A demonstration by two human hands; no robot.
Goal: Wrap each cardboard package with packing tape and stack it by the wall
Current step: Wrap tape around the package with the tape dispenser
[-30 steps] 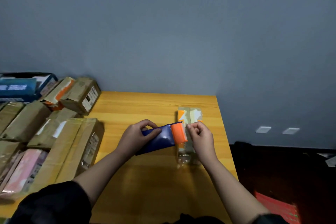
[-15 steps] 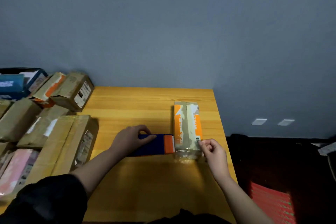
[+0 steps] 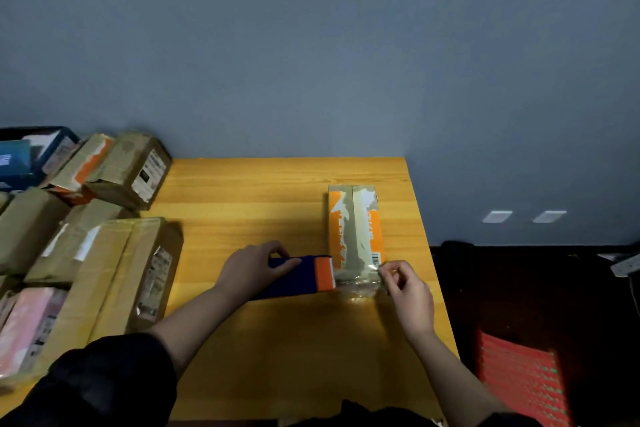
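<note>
A plain blue-grey wall (image 3: 311, 45) fills the upper half. A yellow wooden tabletop (image 3: 277, 191) stands against it. To the right, two pale sockets (image 3: 523, 217) sit low on the wall above a dark floor (image 3: 519, 288), in dim light.

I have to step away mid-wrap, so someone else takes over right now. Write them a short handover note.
Left hand holds the blue-and-orange tape dispenser flat on the table, orange end against the package's left side.
Right hand pinches the clear tape at the package's near right corner.
The orange-and-tan package lies near the table's right edge; older tape already runs along its top.
Done: tape pulled across the near end.
Left: press it down, cut it, finish wrapping, then stack the package with the pile of packages by the wall on the left.
</note>
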